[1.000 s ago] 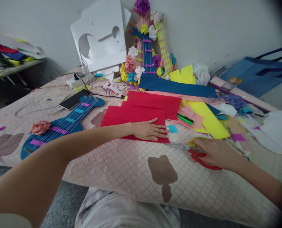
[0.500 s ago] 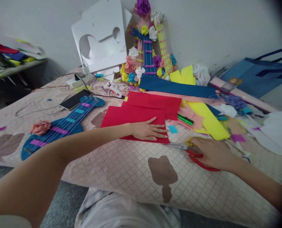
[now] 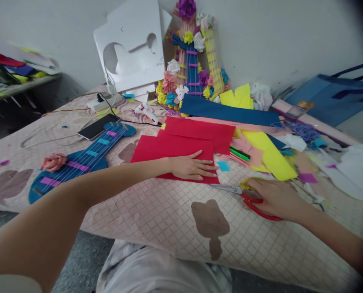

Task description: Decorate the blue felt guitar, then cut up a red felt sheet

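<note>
My left hand [image 3: 191,167] lies flat with fingers spread on a sheet of red paper [image 3: 172,146], close to its right edge. A second red sheet [image 3: 200,129] lies just behind, partly overlapped by the first. In my right hand [image 3: 274,197] is a pair of scissors [image 3: 235,189] with red and yellow handles. The blades point left and their tips reach the near right corner of the red paper; whether they touch it I cannot tell. A small blue paper piece [image 3: 223,166] and green and black pens [image 3: 240,154] lie between and behind the hands.
On the left lies a blue paper guitar [image 3: 99,152] with a pink flower, beside a phone [image 3: 98,126]. Farther back are a glue gun [image 3: 147,112], a power strip [image 3: 103,102] and flower-decorated guitars [image 3: 193,69]. Yellow paper [image 3: 268,154] and scraps spread over the right side.
The whole view has shifted very slightly. Both hands, the scissors and the red paper keep nearly the same places.
</note>
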`<state>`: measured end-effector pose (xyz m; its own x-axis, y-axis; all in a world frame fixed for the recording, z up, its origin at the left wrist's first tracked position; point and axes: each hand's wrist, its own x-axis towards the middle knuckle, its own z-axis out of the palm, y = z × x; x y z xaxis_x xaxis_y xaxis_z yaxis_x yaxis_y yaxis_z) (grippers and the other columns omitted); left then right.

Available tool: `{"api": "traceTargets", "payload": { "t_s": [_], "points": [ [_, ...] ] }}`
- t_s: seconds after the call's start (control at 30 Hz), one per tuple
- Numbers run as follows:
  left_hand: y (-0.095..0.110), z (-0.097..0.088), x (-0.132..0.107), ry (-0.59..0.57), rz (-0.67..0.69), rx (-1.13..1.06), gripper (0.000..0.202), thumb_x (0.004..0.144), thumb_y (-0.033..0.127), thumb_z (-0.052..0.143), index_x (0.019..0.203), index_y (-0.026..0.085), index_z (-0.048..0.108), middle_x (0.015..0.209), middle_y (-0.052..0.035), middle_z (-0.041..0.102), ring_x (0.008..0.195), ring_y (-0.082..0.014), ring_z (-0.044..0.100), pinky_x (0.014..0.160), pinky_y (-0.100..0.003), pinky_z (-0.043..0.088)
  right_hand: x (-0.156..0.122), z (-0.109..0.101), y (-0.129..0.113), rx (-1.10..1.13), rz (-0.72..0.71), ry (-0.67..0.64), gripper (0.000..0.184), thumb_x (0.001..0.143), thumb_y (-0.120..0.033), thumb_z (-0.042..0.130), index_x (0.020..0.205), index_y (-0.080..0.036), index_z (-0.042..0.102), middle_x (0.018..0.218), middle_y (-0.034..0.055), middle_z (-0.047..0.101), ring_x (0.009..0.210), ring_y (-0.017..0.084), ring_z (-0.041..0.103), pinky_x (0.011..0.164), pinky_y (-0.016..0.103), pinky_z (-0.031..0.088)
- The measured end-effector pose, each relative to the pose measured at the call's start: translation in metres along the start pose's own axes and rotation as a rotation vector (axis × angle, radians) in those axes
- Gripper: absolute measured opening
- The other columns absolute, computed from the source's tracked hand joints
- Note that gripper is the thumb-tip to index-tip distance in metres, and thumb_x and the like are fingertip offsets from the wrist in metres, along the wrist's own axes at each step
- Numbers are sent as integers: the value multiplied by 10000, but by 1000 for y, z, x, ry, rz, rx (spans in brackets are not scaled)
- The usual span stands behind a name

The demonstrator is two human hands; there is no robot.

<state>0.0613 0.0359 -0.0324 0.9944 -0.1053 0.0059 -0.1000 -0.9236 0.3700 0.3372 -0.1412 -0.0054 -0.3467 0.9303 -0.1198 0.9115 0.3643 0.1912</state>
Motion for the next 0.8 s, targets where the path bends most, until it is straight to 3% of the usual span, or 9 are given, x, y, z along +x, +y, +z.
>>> {"api": "traceTargets", "payload": {
  "t_s": [0.23, 0.5, 0.8],
  "points": [
    [0, -5, -7, 75, 47, 45, 486, 968, 341, 284, 1449, 273, 320, 1525, -8, 299, 1447, -206, 152, 1165, -477, -73, 2, -4, -4, 16, 30, -7, 250, 860, -416, 500, 967, -190, 521, 896, 93, 689, 786, 262, 667, 607, 329, 405],
    [-3, -2, -10, 3, -1, 58, 492, 971, 367, 269, 1461, 309, 273, 1548, 22, 229, 1452, -192, 140, 1161, -475, -86, 12, -1, -12, 87, -9, 30, 226, 807, -412, 556, 882, -205, 506, 821, 65, 672, 750, 236, 658, 589, 297, 398],
    [-3, -2, -9, 14, 8, 44, 495, 973, 376, 257, 1464, 314, 260, 1543, 19, 250, 1451, -189, 145, 1157, -467, -106, 9, 5, -9, 46, -22, 38, 233, 810, -425, 578, 869, -206, 526, 789, 51, 687, 698, 237, 662, 547, 296, 377]
  ]
}}
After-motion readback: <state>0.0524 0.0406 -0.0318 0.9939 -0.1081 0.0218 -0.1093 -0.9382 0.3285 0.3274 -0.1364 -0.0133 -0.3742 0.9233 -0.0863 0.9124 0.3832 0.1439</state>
